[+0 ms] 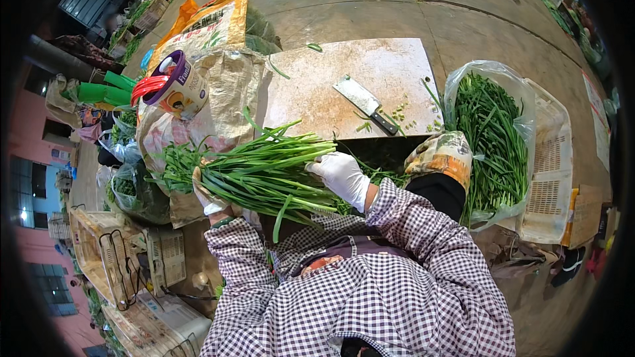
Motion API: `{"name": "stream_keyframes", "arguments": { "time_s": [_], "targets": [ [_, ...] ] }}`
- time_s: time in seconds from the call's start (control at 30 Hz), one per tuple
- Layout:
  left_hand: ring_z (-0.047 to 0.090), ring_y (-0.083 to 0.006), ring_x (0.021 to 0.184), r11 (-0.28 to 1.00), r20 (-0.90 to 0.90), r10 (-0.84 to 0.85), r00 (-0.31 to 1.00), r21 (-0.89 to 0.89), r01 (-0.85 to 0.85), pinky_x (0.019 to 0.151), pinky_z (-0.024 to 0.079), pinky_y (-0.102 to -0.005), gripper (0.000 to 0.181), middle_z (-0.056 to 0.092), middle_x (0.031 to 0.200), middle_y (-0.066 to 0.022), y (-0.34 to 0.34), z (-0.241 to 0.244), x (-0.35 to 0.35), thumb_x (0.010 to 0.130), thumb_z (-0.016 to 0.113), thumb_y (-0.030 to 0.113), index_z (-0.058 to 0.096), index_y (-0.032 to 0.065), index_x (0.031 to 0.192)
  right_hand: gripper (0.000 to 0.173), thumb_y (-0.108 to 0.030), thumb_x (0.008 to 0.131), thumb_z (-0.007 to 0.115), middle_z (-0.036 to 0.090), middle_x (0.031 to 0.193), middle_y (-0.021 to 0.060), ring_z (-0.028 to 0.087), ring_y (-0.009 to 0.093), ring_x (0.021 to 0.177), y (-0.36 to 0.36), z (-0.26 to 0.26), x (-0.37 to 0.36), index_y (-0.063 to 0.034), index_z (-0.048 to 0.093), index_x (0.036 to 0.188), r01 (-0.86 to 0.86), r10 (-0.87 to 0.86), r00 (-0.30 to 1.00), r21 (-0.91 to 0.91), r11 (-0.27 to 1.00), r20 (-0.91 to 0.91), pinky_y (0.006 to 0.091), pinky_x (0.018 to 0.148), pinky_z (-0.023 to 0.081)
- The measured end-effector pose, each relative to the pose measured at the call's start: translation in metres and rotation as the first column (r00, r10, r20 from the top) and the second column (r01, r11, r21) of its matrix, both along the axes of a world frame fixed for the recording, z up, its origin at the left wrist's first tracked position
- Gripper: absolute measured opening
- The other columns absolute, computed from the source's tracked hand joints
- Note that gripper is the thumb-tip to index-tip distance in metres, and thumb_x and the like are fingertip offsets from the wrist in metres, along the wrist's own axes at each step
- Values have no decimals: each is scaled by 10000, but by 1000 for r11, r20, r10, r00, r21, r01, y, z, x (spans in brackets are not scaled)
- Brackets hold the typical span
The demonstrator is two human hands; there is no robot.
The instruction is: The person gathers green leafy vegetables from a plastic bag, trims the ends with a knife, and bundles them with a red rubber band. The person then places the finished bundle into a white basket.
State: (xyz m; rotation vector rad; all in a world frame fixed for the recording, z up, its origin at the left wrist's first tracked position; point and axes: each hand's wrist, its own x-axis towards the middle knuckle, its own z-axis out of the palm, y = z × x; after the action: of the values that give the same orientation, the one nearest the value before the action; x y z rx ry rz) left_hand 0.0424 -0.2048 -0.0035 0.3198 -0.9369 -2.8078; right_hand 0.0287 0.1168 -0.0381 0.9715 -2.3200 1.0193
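A loose bunch of garlic chives (268,173) lies across my lap, its leafy tips to the left and pale stalk ends to the right. My left hand (207,192), in a pale glove, grips it near the leafy end; the leaves partly hide the fingers. At the stalk end my right hand (342,177), white-gloved, has its curled fingers closed against the stems. Just beyond the bunch is a stained white board (307,89). On it rests a cleaver (364,101) with a black handle, beside chopped stalk bits (402,114).
To the right, a clear plastic bag (449,89) full of chives leans by a cream plastic crate (550,168). A printed tub (186,91) holding red ties (149,87) stands on a woven sack (233,89) at left. More crates (166,258) sit at lower left.
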Motion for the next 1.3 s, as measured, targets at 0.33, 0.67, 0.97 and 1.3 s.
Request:
{"name": "stream_keyframes", "arguments": {
  "time_s": [0.33,0.67,0.97,1.3],
  "targets": [
    [605,-248,941,999,-14,28,1000,-42,-29,841,507,-414,354,630,1071,-98,-25,-31,-10,892,513,350,592,64,1086,118,-112,837,554,622,875,127,614,283,796,1,5,-2,-8,604,862,-173,176,984,-139,975,7,345,706,510],
    [603,-261,836,996,20,71,997,-52,-70,758,518,-419,325,632,998,-94,-20,-31,-11,889,510,351,579,64,1024,84,-77,790,549,600,744,140,621,314,702,61,3,7,-23,578,847,-327,244,890,167,930,386,375,600,497],
    [602,-255,922,996,29,81,996,-47,-79,848,500,-405,400,628,1063,-73,-20,-22,-4,870,521,392,581,76,1107,301,-325,816,633,646,811,174,627,316,754,56,24,10,-37,684,887,162,69,674,-238,958,736,379,679,478],
    [564,-164,855,998,-252,-20,968,54,35,801,482,-323,343,587,941,-33,-29,-35,-13,835,633,252,549,73,1116,310,-117,819,677,640,1031,57,587,113,948,6,-21,19,2,597,1093,420,790,193,-777,469,582,246,835,464]
  ]
}}
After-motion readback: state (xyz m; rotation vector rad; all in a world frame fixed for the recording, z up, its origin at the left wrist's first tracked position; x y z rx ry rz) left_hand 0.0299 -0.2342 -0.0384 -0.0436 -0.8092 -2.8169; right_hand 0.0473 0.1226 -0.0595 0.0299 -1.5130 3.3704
